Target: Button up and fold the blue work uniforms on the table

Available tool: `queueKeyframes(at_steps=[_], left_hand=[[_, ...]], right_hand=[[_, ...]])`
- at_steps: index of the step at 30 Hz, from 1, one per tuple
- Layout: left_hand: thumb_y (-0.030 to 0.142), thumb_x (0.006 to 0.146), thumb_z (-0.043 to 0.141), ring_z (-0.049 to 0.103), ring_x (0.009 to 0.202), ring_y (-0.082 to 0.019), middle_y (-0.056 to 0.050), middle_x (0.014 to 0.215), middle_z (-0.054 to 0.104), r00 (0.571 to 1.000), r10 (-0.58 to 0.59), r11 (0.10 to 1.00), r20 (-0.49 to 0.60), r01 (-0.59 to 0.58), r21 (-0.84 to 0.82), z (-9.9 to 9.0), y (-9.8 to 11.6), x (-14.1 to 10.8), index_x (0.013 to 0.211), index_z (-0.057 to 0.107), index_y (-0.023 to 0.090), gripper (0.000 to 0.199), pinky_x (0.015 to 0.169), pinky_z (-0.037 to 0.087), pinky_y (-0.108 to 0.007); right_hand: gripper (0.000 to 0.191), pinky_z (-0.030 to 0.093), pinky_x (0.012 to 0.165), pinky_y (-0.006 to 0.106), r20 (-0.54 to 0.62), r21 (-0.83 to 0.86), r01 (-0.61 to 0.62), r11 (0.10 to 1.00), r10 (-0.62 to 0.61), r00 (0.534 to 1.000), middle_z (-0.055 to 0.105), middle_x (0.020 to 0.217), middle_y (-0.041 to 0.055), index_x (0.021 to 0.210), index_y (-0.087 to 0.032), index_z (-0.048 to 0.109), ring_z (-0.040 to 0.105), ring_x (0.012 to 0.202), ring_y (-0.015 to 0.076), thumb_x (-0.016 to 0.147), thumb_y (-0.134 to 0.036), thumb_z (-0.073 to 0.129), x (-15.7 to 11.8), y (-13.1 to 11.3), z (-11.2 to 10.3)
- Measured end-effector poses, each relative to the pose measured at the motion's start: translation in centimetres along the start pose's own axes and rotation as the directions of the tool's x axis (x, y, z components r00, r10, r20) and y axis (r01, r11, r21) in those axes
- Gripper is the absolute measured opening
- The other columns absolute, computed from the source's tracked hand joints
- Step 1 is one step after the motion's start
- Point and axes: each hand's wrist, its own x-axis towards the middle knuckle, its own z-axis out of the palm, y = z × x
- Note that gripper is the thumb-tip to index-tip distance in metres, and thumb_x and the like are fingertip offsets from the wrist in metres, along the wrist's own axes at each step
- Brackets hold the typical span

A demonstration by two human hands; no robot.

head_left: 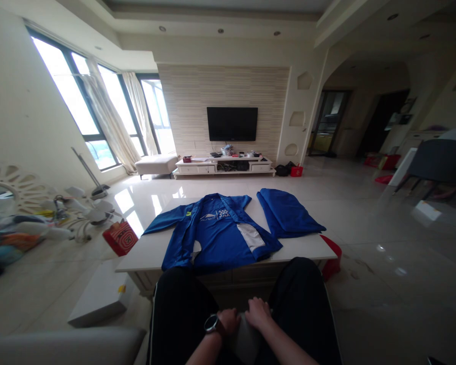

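On a white table (142,254) before the television (232,124), our blue jacket (217,241) lay spread open, folded blue cloth (289,215) beside it. Our left hand (228,320), below a watch (212,323), and right hand (259,311) rested low between our thighs (299,301), fingers bent over a grey surface (244,334); how tightly either gripped, we could not tell.

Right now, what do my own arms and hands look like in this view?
Your left hand is ungloved, with a watch at the wrist: round dark face, lighter metallic-looking rim. Your right hand is ungloved too, with no watch visible. No sleeve shows on your left forearm or right forearm.
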Motion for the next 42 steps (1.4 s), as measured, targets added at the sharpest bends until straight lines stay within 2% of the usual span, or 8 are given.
queueKeyframes(at_steps=[13, 23, 42], left_hand=[[0.042, 0.099, 0.032, 0.063, 0.13, -0.032, -0.017, 0.137, 0.069, 0.999, 0.021, 0.999, -0.037, -0.02, 0.04, 0.95, -0.53, 0.88, 0.131, 0.067, 0.016, 0.054, 0.11, 0.046, -0.047], [0.042, 0.099, 0.032, 0.064, 0.129, -0.032, -0.017, 0.137, 0.069, 0.999, 0.021, 0.999, -0.033, -0.02, 0.029, 0.51, -0.34, 0.47, 0.13, 0.068, 0.017, 0.053, 0.109, 0.046, -0.046], [0.041, 0.099, 0.03, 0.062, 0.132, -0.032, -0.017, 0.139, 0.068, 0.999, 0.017, 0.999, -0.03, -0.015, 0.044, 0.38, -0.18, 0.13, 0.132, 0.066, 0.017, 0.054, 0.111, 0.044, -0.046]], right_hand=[[0.036, 0.046, 0.11, 0.05, -0.006, -0.013, -0.03, 0.999, 0.03, 1.0, 0.071, 0.13, 0.0165, 0.121, -0.016, 0.076, 0.062, 0.128, 0.0352, 0.089, -0.026, 0.061, -0.04, -0.09, -0.22], [0.036, 0.045, 0.11, 0.049, 0.003, 0.0, 0.007, 1.0, -0.007, 1.0, 0.069, 0.133, 0.0162, 0.121, -0.018, 0.076, 0.061, 0.129, 0.0352, 0.09, -0.027, 0.06, -0.32, -0.13, -0.52], [0.036, 0.044, 0.111, 0.048, -0.012, -0.01, -0.021, 1.0, 0.021, 1.0, 0.069, 0.133, 0.0155, 0.119, -0.019, 0.076, 0.06, 0.13, 0.0347, 0.089, -0.027, 0.06, 0.06, -0.04, 0.13]])
